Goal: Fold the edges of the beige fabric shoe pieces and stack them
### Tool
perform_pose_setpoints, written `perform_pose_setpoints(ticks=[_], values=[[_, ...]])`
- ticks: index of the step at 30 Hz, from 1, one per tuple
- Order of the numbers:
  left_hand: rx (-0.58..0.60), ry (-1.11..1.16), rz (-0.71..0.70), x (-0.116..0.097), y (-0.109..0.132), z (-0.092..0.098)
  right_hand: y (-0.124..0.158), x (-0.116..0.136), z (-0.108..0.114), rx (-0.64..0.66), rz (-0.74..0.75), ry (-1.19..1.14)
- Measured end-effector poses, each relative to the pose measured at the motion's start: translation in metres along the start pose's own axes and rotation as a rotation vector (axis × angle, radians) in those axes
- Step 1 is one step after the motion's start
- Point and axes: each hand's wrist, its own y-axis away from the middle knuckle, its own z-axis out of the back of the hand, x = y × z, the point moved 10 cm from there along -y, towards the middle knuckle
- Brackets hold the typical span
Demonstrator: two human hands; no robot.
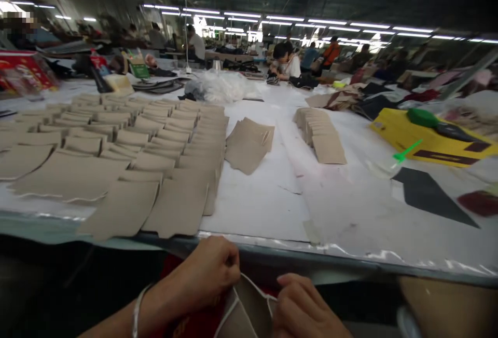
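Below the table's front edge, my left hand (212,268) is closed on the upper left part of a beige fabric piece (251,301) with white edges. Across from it, my right hand (301,307) grips the same piece by its right side, fingers curled. The piece looks bent between both hands, and its lower part runs out of view. Just beyond my left hand, overlapping rows of beige cut pieces (179,203) cover the left of the table, some hanging slightly over the edge. A small loose stack of beige pieces (249,143) lies in the middle.
Right of centre stands another row of beige pieces (329,146). A yellow box (439,140), a green brush-like tool (406,152) and a dark grey sheet (436,198) lie on the white table (264,213). Clear plastic (229,86) is heaped farther back. A person (290,63) works across the table.
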Motion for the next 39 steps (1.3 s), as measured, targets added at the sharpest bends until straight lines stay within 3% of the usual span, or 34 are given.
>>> perform_pose_setpoints(ticks=[6,15,18,22,25,28,31,34,39], values=[[0.141,0.242,-0.015,0.000,0.002,-0.012,-0.003,-0.002,0.027,-0.089,-0.020,-0.018],[0.258,0.287,-0.232,-0.036,0.012,-0.024,-0.010,-0.008,0.017,-0.090,-0.066,-0.102],[0.238,0.201,-0.250,-0.035,0.010,-0.027,-0.012,-0.008,0.012,-0.065,-0.079,-0.127],[0.114,0.100,-0.168,-0.024,-0.005,-0.020,-0.018,-0.001,0.007,-0.046,-0.052,-0.204],[0.135,0.143,-0.154,-0.021,-0.011,-0.019,-0.023,0.001,0.006,0.008,-0.047,-0.289],[0.194,0.242,-0.181,-0.022,0.002,-0.014,-0.020,-0.012,-0.001,0.101,-0.156,-0.365],[0.162,0.368,-0.163,-0.013,0.026,-0.004,-0.011,-0.027,-0.006,0.134,-0.262,-0.380],[0.206,0.588,-0.082,0.005,0.045,-0.014,-0.009,-0.034,-0.010,0.129,-0.320,-0.425],[0.163,0.972,-0.100,0.016,0.041,-0.025,-0.029,-0.043,-0.010,0.207,-0.391,-0.434]])
